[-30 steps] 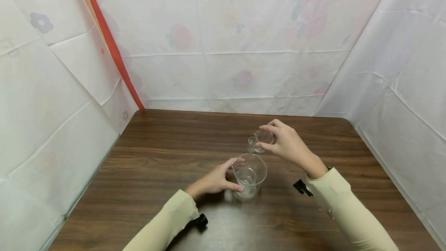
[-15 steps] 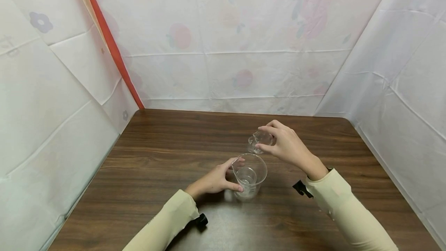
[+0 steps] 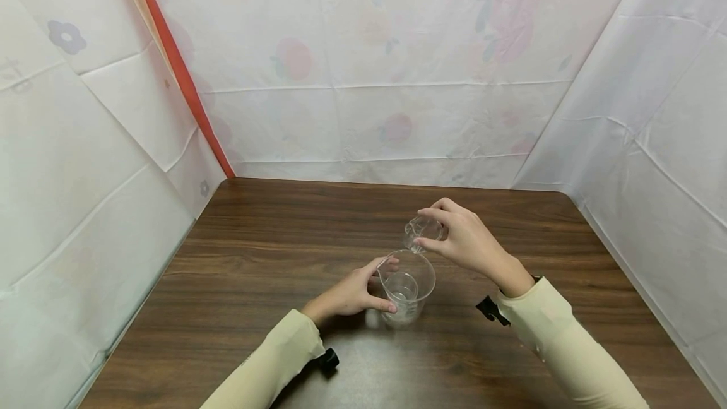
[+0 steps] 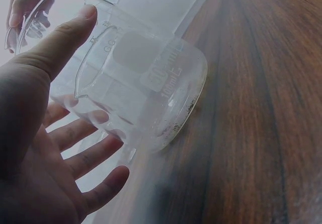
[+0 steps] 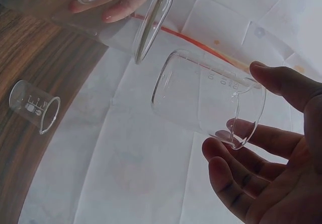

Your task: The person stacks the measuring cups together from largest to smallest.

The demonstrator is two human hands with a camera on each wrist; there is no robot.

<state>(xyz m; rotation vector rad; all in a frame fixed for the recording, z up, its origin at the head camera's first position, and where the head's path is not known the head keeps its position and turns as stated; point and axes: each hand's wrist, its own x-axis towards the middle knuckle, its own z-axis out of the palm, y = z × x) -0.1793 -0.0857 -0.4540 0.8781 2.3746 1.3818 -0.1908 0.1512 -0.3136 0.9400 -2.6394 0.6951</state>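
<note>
My left hand holds the large glass beaker from its left side, thumb on the near wall and fingers round the far one. Inside that beaker sits a smaller glass beaker. With thumb and fingertips, my right hand grips another clear beaker near its rim. This held beaker is off the table, just behind and right of the large beaker's rim in the head view. A tiny beaker stands on the table behind it, partly overlapped by the held one in the head view.
The brown wood-grain table lies under everything. White printed sheets hang at the back and both sides, with a red strip at the left corner. Black wrist mounts stick out below the sleeves.
My right hand has moved slightly left and toward me with its beaker, bringing it closer to the large beaker's rim and over the tiny beaker in view. The left hand stays still.
</note>
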